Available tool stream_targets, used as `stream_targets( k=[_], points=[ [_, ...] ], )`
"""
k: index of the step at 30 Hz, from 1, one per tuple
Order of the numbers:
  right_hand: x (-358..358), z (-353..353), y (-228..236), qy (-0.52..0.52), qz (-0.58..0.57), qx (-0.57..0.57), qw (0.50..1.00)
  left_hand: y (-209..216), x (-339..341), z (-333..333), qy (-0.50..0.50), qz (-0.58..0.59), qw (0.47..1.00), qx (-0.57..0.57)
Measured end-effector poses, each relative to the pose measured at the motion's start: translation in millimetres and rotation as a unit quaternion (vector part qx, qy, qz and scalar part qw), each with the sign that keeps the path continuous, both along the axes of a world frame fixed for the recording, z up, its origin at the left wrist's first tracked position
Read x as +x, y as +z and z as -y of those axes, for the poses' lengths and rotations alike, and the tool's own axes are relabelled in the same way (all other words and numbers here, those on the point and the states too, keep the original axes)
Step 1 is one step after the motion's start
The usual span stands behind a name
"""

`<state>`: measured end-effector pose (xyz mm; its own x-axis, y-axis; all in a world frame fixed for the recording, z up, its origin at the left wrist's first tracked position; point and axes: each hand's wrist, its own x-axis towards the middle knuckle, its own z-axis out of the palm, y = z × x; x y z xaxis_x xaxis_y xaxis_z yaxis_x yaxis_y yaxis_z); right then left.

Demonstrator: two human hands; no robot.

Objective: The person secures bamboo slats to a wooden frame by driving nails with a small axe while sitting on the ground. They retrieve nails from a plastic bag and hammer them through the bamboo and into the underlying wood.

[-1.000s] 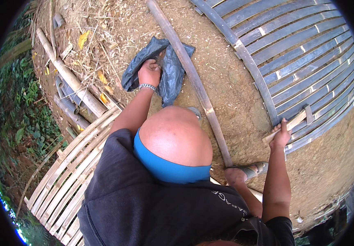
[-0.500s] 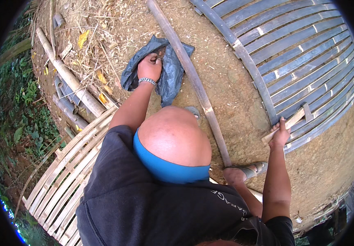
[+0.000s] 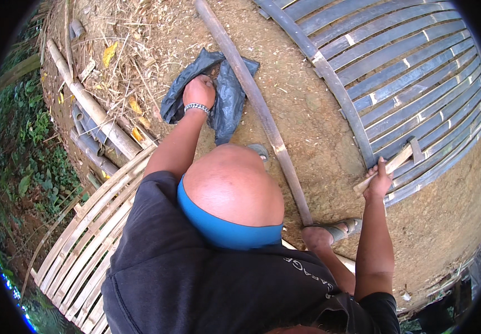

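Note:
My left hand (image 3: pixel 199 92), with a chain bracelet at the wrist, is at the mouth of a dark plastic bag (image 3: pixel 230 106) lying on the ground. Its fingers are curled closed; what they hold, if anything, is hidden. Far to the right, my right hand (image 3: pixel 379 182) is wrapped round the wooden handle of a hammer (image 3: pixel 399 160). The hammer's metal head rests at or just above the near corner of a panel of dark bamboo slats (image 3: pixel 402 100); I cannot tell whether it touches.
A long bamboo pole (image 3: pixel 260 106) lies between bag and panel, passing over the bag's edge. Pale bamboo slats (image 3: pixel 93 228) are at the lower left. Cut bamboo pieces (image 3: pixel 93 108) and dry straw (image 3: pixel 135 61) lie at the left. My sandalled foot (image 3: pixel 335 232) is by the pole's near end.
My left hand has shifted slightly down and left at the bag, its fingers curled more closely. The right hand still grips the hammer in nearly the same place.

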<state>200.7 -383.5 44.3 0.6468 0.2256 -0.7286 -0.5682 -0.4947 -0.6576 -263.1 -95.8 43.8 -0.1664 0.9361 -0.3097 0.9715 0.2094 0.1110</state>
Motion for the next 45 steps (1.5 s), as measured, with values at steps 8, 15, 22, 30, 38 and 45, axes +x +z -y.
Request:
stream_targets(
  k=[8, 15, 22, 30, 38, 45],
  points=[
    [3, 8, -6, 0.012, 0.001, 0.035, 0.999, -25, -23, -4, -0.046, 0.023, 0.999, 0.011],
    [2, 2, -1, 0.002, -0.013, 0.023, 1.000, 1, -24, 2, -0.047, 0.043, 0.997, 0.031],
    [3, 1, 1, -0.007, -0.023, 0.044, 0.999, 15, -21, 21, -0.027, 0.117, 0.992, -0.023],
    [6, 4, -4, -0.008, -0.035, 0.039, 0.999, 92, 14, 49, -0.110, 0.145, 0.982, -0.040],
    [9, 6, -11, -0.018, -0.051, 0.057, 0.997, 210, 43, 59, -0.186, 0.184, 0.965, 0.000],
    [3, 0, -10, -0.010, -0.072, 0.052, 0.996, 260, 61, 164, -0.008, 0.235, 0.972, 0.018]
  ],
)
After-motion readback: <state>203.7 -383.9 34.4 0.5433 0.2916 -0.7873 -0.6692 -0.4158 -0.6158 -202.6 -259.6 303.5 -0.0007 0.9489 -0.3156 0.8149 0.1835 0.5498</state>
